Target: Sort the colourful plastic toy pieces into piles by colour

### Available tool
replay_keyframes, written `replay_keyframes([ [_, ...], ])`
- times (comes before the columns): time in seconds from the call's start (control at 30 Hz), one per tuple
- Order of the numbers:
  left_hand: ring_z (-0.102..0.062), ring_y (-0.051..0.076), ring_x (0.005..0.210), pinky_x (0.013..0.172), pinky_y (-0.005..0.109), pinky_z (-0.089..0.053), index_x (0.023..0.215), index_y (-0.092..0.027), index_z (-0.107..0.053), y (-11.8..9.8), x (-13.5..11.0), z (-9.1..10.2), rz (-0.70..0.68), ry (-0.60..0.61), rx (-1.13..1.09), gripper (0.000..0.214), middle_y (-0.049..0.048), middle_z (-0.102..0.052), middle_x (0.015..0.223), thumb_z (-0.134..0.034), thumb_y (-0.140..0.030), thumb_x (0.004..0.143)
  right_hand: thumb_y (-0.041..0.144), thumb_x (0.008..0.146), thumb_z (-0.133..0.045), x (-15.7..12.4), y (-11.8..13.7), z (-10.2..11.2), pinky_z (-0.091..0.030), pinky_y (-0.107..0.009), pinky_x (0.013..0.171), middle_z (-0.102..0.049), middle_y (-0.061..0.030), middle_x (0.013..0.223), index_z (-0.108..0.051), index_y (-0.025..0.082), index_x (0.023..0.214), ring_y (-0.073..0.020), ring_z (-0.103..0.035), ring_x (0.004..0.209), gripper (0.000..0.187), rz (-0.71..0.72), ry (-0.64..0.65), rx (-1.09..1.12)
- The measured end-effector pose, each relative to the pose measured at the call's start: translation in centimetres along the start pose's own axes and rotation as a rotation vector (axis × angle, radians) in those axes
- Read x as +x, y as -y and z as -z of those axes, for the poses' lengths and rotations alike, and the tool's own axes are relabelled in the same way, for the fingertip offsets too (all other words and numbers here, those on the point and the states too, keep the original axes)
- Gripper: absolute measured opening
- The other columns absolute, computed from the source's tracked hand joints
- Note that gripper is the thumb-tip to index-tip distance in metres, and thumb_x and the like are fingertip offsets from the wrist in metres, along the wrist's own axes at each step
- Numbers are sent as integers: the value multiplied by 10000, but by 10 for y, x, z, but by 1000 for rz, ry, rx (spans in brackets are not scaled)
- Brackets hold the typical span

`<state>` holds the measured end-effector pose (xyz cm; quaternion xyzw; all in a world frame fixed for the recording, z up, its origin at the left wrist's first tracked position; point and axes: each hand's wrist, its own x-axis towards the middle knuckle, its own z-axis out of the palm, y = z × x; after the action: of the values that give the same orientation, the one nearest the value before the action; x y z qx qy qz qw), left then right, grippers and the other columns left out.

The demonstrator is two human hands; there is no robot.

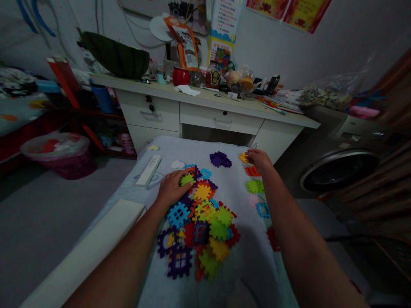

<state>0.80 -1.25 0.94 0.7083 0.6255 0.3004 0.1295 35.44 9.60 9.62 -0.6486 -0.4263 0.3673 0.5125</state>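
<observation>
Left hand (171, 187) curled round green tile (186, 179)
Right hand (259, 159) bunched at yellow tile (242, 158), can't tell if gripping; I'd pinch edges lightly.

Toothed building pieces (179, 214): plastic by the look, smooth, low shine. Sheet under them (248, 256): cloth, soft, matt, lightly creased. Drawer fronts (202, 118): smooth, dull, like painted board. Washing machine (337, 130): satin metallic sheen (round door (334, 171) darker and glossier). Orange pouch (189, 47): slick film. Red pot (181, 77): glossy; whether enamel or plastic, cannot tell. Wall chart (226, 19): paper-like. Bag (346, 83): clear plastic, crinkled.
</observation>
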Motion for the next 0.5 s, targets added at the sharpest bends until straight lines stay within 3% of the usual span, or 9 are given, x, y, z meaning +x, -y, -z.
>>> replay_keyframes([
  [0.1, -562, 292, 1162, 983, 436, -426, 1173, -269, -614, -1, 0, 1, -9, -7, -2, 437, 46, -642, 1254, -575, -523, 819, 153, 770, -644, -39, 4, -24, -514, -235, 673, -697, -29, 830, -646, 167, 925, -114, -645, 701, 156, 147, 316, -75],
  [0.23, -561, 291, 1173, 996, 433, -421, 1172, -269, -619, -1, 0, 1, -18, -12, 1, 432, 46, -643, 1257, -579, -513, 818, 198, 759, -684, -82, 3, -49, -495, -260, 734, -706, -23, 872, -683, 163, 938, -136, -640, 779, 183, 358, 715, -440],
  [0.37, -563, 293, 1167, 991, 436, -424, 1172, -272, -620, -1, 0, 1, -7, -12, 11, 435, 44, -641, 1261, -588, -509, 809, 268, 758, -728, -103, -3, -63, -479, -265, 746, -702, -50, 964, -682, 174, 1013, -161, -642, 840, 276, 416, 778, -749],
  [0.5, -561, 294, 1166, 993, 436, -421, 1179, -262, -615, -3, 0, 2, 4, -3, 18, 438, 49, -641, 1261, -577, -506, 817, 265, 708, -773, -109, -9, -69, -458, -259, 740, -692, -44, 992, -652, 201, 1090, -171, -630, 857, 405, 408, 793, -901],
])
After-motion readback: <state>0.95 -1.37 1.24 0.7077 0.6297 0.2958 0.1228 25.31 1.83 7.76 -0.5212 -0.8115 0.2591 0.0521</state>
